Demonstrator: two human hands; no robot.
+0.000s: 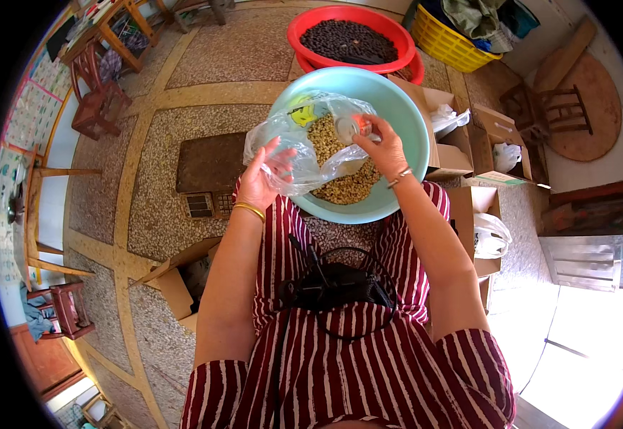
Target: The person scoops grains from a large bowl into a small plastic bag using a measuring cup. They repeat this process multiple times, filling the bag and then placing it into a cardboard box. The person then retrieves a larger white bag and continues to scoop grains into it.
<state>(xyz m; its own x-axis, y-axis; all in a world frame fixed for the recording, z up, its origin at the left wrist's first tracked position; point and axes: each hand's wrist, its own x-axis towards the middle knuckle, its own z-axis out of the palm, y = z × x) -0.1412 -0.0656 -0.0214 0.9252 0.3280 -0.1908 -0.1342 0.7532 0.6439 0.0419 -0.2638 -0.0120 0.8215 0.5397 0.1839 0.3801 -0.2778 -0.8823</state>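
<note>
A pale blue plastic basin [412,134] sits between the knees with small yellowish kernels [343,187] in its bottom. Over it spreads a clear plastic bag [284,134] with a yellow-green print, its mouth wide, and kernels show within the mouth. My left hand [266,177] holds the bag's near left edge, fingers spread and partly covered by the film. Inside the bag's right side, my right hand [384,147] grips a small clear jar [348,128] with an orange-red label. The jar is tilted, its round end facing left; what it contains is unclear.
Beyond the basin, a red basin [295,35] holds dark round seeds [349,40]. A yellow basket [451,43] stands behind it. Cardboard boxes [453,155] with white bags line the right. A low brown wooden stool [209,163] is at left. A black device [338,287] rests on the lap.
</note>
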